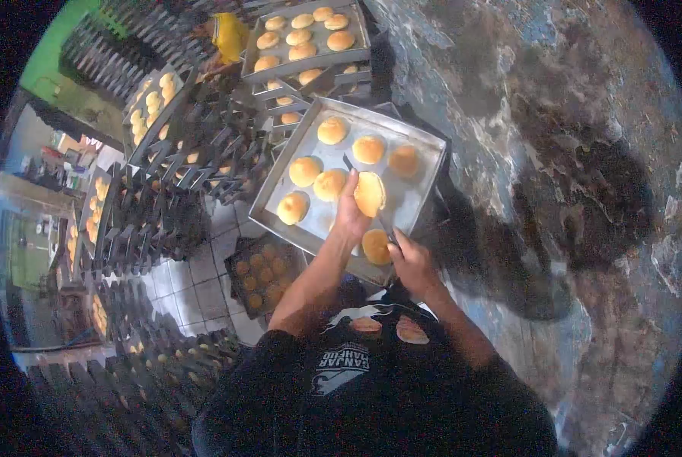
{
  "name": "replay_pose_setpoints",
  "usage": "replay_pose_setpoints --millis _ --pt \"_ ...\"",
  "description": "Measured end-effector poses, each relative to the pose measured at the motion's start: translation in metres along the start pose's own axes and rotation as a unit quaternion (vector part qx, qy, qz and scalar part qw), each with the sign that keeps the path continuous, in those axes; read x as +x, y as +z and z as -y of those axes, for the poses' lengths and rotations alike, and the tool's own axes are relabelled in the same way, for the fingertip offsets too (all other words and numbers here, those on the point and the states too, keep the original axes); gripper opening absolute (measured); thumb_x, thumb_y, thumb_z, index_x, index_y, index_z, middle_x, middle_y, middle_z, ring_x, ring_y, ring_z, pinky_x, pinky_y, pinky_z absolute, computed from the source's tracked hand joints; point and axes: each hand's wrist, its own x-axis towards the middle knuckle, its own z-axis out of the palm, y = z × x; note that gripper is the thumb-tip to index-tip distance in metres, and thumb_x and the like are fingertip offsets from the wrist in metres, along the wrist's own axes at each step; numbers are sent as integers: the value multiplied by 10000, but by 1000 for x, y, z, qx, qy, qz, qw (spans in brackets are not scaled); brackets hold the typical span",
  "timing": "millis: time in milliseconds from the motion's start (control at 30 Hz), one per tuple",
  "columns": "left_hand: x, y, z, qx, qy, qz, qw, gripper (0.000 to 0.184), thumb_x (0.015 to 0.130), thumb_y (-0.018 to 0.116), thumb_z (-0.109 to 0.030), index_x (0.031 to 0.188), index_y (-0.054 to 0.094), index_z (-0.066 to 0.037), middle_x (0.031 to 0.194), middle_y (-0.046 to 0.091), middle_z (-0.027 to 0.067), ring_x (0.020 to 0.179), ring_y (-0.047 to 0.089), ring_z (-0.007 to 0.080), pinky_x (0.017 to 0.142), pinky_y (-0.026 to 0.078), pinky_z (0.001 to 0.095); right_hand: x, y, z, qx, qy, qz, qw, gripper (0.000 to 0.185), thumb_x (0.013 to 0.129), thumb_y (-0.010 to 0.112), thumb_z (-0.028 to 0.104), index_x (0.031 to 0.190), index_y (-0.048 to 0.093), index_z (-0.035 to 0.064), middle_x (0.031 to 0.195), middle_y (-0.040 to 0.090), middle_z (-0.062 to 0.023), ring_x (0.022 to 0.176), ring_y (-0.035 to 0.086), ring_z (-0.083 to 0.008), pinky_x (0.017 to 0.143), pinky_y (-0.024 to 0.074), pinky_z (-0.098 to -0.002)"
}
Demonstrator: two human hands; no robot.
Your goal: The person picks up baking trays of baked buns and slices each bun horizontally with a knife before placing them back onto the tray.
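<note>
My left hand [350, 214] holds a round golden bun [370, 194] above a metal baking tray [431, 164], thumb up along its side. A pale line runs down the bun's right edge. My right hand [415, 265] is closed on a long knife [387, 227], just below the bun. A thin dark tip shows past the bun's upper left, in line with the blade; the middle of the blade is hidden by the bun. Several other buns [304, 172] lie spaced apart on the tray around my hands. One more bun [376, 247] sits close to my right hand.
Stacked trays of buns [303, 34] stand beyond the working tray. Dark racks and tray stacks [196, 152] fill the left side. A lower tray of buns [263, 278] is near the tiled floor [196, 283]. A stained wall-like surface [508, 114] lies right. A person in yellow [229, 36] is at upper left.
</note>
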Motion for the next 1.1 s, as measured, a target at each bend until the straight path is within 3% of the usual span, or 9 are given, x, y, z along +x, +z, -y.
replay_pose_setpoints --millis 200,367,467,567,700,733,900,967,1100 --pt "21 -1 18 31 1 -46 998 411 996 581 -483 1067 656 -85 952 704 57 899 688 205 822 562 362 14 -14 -2 12 71 44 996 420 967 589 207 1323 577 -16 1040 685 -263 968 678 -426 831 524 -468" --pt "48 -26 45 137 33 -84 986 367 1024 545 -402 1068 638 -50 950 681 69 873 673 208 785 545 373 -71 -66 -44 25 75 23 997 411 970 601 202 1333 599 9 897 720 -163 642 671 -217 642 530 -365" --pt "82 -51 65 480 96 -105 866 467 998 566 -401 1016 664 55 890 701 148 851 680 270 809 518 386 -94 -84 -52 122 314 71 939 413 971 599 180 1356 596 30 798 672 -18 547 517 -61 523 459 -265" --pt "104 -42 64 648 203 -129 722 489 981 582 -407 1060 666 69 936 715 214 908 691 305 836 513 407 -97 -85 -56 111 281 36 953 421 977 591 175 1378 581 43 789 668 -16 556 516 -53 518 455 -264" --pt "141 -18 66 629 173 -217 726 578 914 656 -470 1099 663 78 1034 712 247 964 687 366 865 508 439 -105 -71 -75 78 250 2 965 434 970 599 175 1389 576 66 776 658 -17 557 534 -71 526 466 -269" --pt "156 -24 74 572 190 -229 764 589 855 725 -492 1045 695 65 939 733 173 863 706 258 794 536 390 -107 -71 -76 72 242 3 968 433 968 600 179 1387 579 72 777 659 -17 560 537 -75 530 470 -273" --pt "195 -39 78 572 141 -245 770 543 785 810 -465 946 708 43 890 736 144 818 706 251 764 541 377 -107 -105 -37 54 272 24 961 404 958 583 189 1341 608 65 780 672 -46 585 557 -99 554 481 -307" --pt "166 -2 66 547 103 -245 794 520 761 840 -441 923 708 35 890 735 143 813 701 242 759 542 371 -106 -137 1 117 423 15 899 394 948 578 178 1323 618 61 789 681 -55 582 557 -109 565 485 -315" --pt "169 4 76 554 133 -188 800 528 746 868 -365 1003 666 50 917 721 138 817 686 223 748 544 353 -114 -144 -15 120 384 -16 915 366 963 564 179 1303 624 55 793 685 -53 580 560 -97 566 489 -305"
